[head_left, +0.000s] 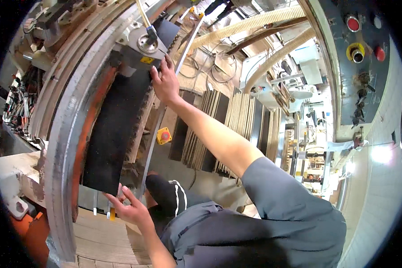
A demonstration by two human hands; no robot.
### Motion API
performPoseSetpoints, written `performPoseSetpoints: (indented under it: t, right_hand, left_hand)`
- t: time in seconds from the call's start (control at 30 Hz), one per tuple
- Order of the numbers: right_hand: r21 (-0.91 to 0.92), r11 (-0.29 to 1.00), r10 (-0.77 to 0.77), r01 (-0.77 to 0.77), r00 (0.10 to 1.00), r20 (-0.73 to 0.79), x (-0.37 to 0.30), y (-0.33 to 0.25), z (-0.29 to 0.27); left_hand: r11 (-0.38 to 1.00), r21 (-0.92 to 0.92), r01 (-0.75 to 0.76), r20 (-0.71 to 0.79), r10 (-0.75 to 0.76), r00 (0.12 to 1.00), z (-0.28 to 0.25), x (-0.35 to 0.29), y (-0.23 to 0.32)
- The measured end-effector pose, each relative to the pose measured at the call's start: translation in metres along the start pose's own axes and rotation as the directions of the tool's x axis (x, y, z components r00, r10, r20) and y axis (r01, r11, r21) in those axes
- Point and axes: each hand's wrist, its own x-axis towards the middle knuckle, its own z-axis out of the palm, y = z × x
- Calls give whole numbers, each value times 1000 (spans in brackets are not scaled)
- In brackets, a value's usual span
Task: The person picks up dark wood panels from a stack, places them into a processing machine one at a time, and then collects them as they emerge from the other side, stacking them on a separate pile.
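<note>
A long black panel (109, 129) lies lengthwise on a machine bed, beside a curved metal rail. My left hand (131, 210) is at the panel's near end, with the thumb by the corner and the fingers closing on its edge from below. At the far end, my right hand (166, 85) rests with fingers stretched along the panel's edge, the fingertips close to a grey metal machine head (145, 47). A hose fitting is on top of that head. Part of the panel's far end is hidden beneath it.
Upright stacks of thin boards (228, 129) stand on the floor to my right. A yellow box with a red button (164, 136) is mounted beside the bed. A control panel (362, 58) is at upper right. Corrugated hoses (254, 22) and loose cables lie beyond.
</note>
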Motion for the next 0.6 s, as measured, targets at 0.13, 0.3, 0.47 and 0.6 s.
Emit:
performPoseSetpoints:
  t: [0.13,0.3,0.47,0.6]
  right_hand:
    - [23,1000,1,0,999,-38,-4,-13,-5]
    - [-37,998,-58,57,998,-27,-1,-4,-2]
    - [-63,995,-73,72,997,-16,-1,-3,0]
    - [-129,991,-15,15,1000,3,-3,-1,1]
  left_hand:
    - [999,35,11,-8,-10,1000,0,0,2]
    - [999,45,-6,-30,7,1000,0,-1,2]
    - [999,14,-29,-51,29,998,4,-2,-6]
    - [998,69,14,-42,-11,999,3,0,-5]
